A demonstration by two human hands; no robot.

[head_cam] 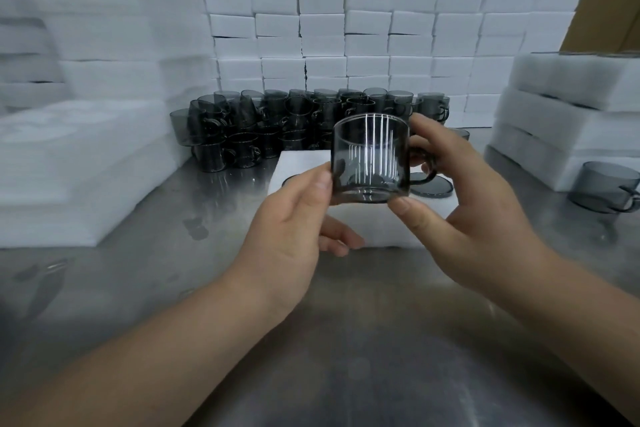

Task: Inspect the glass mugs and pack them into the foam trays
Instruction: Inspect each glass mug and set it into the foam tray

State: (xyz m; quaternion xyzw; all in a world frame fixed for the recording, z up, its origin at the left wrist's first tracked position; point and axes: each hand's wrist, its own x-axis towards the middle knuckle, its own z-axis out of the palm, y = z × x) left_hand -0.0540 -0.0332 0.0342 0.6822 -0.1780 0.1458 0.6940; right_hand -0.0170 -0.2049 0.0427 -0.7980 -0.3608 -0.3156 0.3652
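Bare forearms, left hand, right hand

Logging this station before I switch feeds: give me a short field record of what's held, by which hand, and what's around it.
held: glass mug, upright, handle to the right
left hand: thumb on mug's lower left wall
right hand: thumb at base, fingers behind rim
foam tray: on steel table, behind the mug
stock: stacked mugs at back
stray: loose mug at far right, beside foam stack
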